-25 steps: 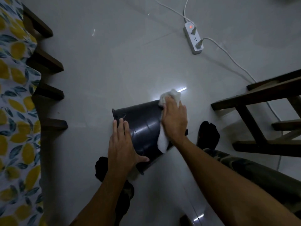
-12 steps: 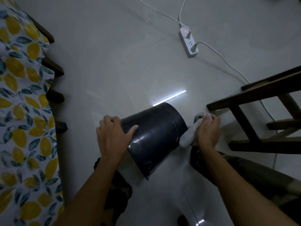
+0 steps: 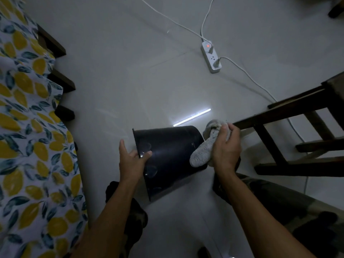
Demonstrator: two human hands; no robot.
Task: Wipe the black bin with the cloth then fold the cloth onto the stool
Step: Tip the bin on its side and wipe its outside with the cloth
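Observation:
The black bin [image 3: 171, 151] lies tipped on its side on the pale floor, its open rim pointing left and its base to the right. My left hand [image 3: 133, 161] grips that rim, thumb over the outer wall. My right hand [image 3: 226, 148] holds a bunched grey-white cloth [image 3: 204, 146] pressed against the bin's base end. A dark wooden stool [image 3: 290, 112] stands just right of my right hand; only its legs, rails and a corner of the seat show.
A bed with a lemon-print cover [image 3: 28, 127] and dark wooden slats fills the left edge. A white power strip [image 3: 211, 56] with cables lies on the floor farther away. My knees in camouflage trousers [image 3: 279, 200] flank the bin.
The bin has been turned so its rim faces more to the left. My left hand shifted from the wall to gripping the rim. My right hand with the cloth stays at the base end.

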